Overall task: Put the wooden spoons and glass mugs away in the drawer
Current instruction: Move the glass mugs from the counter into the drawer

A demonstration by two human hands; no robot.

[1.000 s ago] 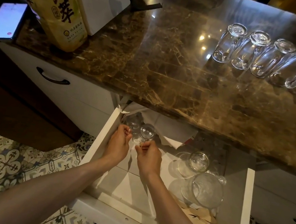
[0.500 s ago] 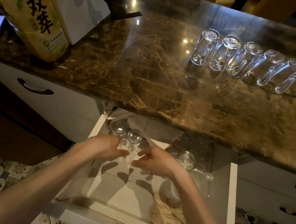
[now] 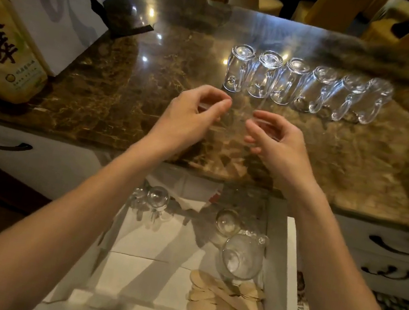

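Several pieces are already stowed: nearest the body, below the right forearm, the wooden spoons (image 3: 225, 301) lie bundled in the open drawer (image 3: 289, 270), and just past them sits a large clear glass vessel (image 3: 242, 257) with a smaller one (image 3: 227, 221) behind it. Under the left forearm, toward the drawer's back corner, two glass mugs (image 3: 152, 200) rest side by side. Above the drawer, both hands hover over the table (image 3: 115, 103), empty. The left hand (image 3: 191, 115) has its fingers loosely curled, thumb near forefinger, pinching nothing; the right hand (image 3: 278, 139) is half spread. Just beyond the fingertips, a row of six upturned mugs (image 3: 308, 86) waits on the table, so I judge most of the mug work is left, with the nearest ones likely next.
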